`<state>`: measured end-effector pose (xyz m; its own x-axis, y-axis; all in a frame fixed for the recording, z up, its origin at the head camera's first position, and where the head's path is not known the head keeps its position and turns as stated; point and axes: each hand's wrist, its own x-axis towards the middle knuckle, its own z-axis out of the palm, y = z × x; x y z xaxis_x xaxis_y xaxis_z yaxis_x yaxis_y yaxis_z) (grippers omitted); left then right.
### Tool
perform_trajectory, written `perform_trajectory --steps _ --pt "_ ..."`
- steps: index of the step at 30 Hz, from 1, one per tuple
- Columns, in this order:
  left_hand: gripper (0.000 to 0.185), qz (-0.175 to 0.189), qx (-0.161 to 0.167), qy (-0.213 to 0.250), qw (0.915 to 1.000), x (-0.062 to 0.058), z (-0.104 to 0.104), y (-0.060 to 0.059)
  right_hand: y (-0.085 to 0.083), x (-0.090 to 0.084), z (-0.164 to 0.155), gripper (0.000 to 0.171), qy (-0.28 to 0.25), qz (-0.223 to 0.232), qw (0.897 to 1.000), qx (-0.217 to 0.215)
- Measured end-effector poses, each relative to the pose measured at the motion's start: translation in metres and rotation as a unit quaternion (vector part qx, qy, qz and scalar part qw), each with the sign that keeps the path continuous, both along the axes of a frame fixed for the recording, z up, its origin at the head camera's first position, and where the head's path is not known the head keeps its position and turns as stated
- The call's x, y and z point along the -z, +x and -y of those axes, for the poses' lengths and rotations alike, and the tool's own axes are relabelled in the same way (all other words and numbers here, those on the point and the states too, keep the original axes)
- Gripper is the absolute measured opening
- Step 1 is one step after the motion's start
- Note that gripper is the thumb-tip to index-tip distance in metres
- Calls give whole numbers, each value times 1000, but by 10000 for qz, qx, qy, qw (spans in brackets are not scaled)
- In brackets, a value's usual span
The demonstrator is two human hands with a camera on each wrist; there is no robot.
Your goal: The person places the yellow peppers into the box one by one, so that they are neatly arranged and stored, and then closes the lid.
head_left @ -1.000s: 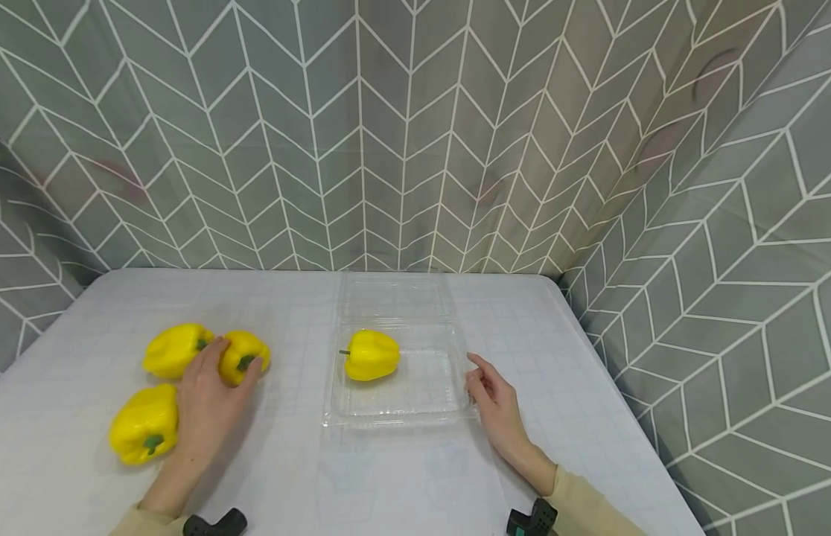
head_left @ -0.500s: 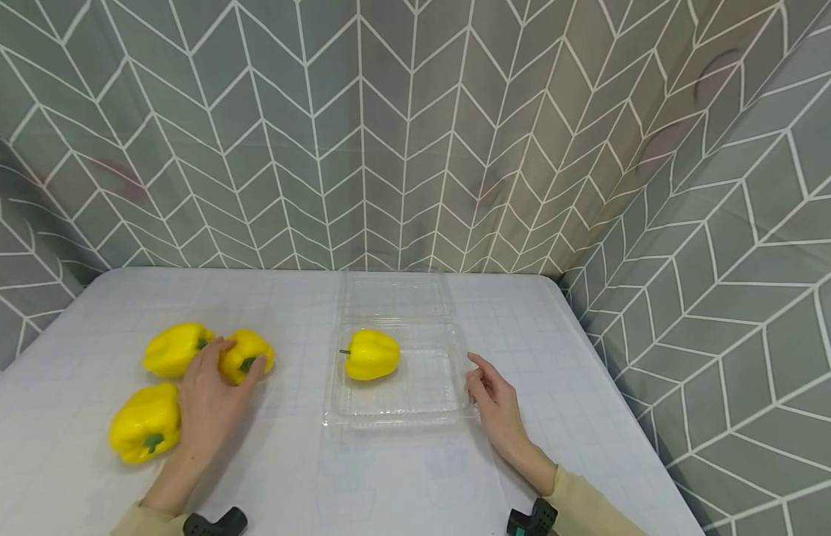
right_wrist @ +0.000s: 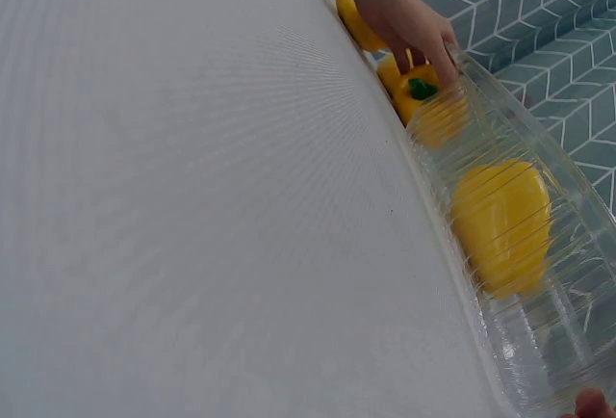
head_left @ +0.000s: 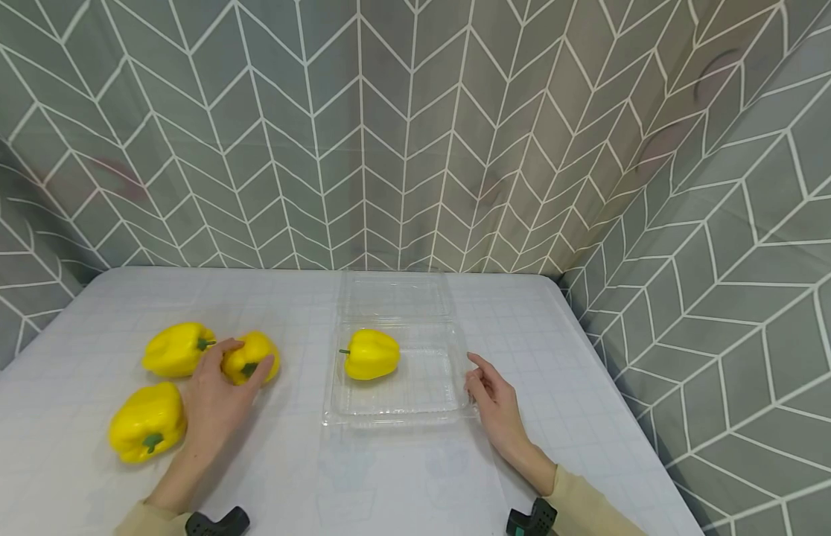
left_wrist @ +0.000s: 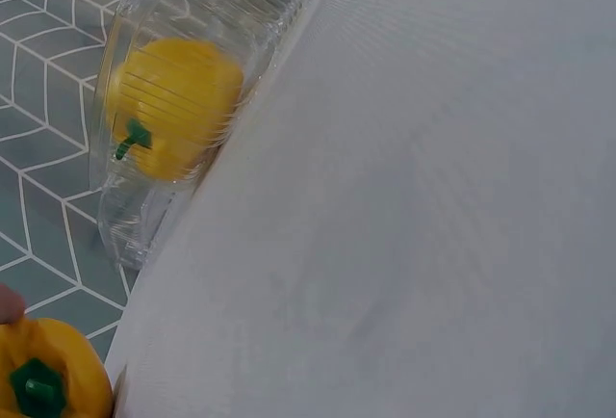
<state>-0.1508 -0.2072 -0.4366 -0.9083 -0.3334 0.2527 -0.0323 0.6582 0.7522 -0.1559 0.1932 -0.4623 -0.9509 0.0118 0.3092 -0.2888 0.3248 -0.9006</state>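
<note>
Left hand [head_left: 214, 402] grips one yellow bell pepper [head_left: 252, 356]: the fingers and thumb are curled round it from the near side, and its green stem faces the palm. This held pepper sits left of centre on the white table [head_left: 576, 402], and whether it rests on the surface or is just clear of it cannot be told.

Right hand [head_left: 494, 398] rests on the table at the right edge of the clear plastic clamshell container [head_left: 415, 398]. Its fingers are loosely bent and hold nothing; the fingertips [head_left: 470, 372] are at the container's right rim.

The container lies open right of centre, with its lid [head_left: 395, 296] folded back on the far side. A second pepper [head_left: 371, 354] lies inside it, in the far-left part of the tray, stem pointing left.

Two further peppers lie on the table to the left. One [head_left: 177, 348] is just beside the held pepper, on its left. The other [head_left: 146, 421] is nearer, just left of the left hand's wrist.
</note>
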Motion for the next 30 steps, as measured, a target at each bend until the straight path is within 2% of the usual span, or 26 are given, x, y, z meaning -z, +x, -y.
perform_trajectory --steps 8,20,30 --pt "71 128 -4 60 9999 -1 -1 0 0 0 0 37 -74 -3 10000 -35" --pt "91 765 -111 271 9966 -2 -1 2 -1 2 -1 37 100 -112 9999 -55" --pt "90 735 -97 29 9972 1 1 0 0 2 -1 37 -42 -113 9999 -55"
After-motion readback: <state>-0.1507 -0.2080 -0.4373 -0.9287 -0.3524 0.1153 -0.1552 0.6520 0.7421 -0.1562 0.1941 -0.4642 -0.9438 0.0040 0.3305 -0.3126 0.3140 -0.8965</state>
